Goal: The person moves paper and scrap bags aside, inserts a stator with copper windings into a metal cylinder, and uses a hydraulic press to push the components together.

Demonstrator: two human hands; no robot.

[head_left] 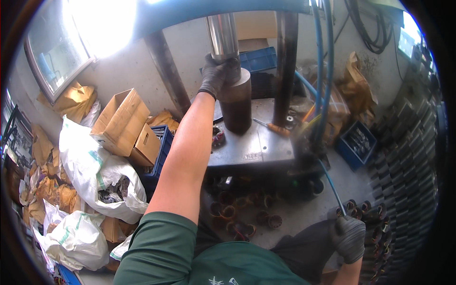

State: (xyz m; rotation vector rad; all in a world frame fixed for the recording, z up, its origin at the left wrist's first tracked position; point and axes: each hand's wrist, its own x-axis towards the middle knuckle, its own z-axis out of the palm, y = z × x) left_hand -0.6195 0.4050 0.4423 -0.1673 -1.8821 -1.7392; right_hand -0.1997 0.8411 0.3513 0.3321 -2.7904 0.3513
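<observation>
The left arm (183,159) is reaching out ahead, nearly straight, and the gloved left grip (216,76) at its far end is holding its fingers bent. The gloved right grip (349,240) is resting low at the right, fingers folded, the right forearm (347,275) showing below.

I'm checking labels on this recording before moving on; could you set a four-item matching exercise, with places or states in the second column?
Things
1. Left hand
2. Right hand
3. Screwdriver
4. Blue crate at the right

Places and states
A. On the metal plate, to the right of the dark upright cylinder
B. On the floor, with metal parts inside
C. Gloved, just below the polished metal cylinder
D. Gloved, closed at the lower end of a blue rod

Right pairs: 1-C, 2-D, 3-A, 4-B
</observation>
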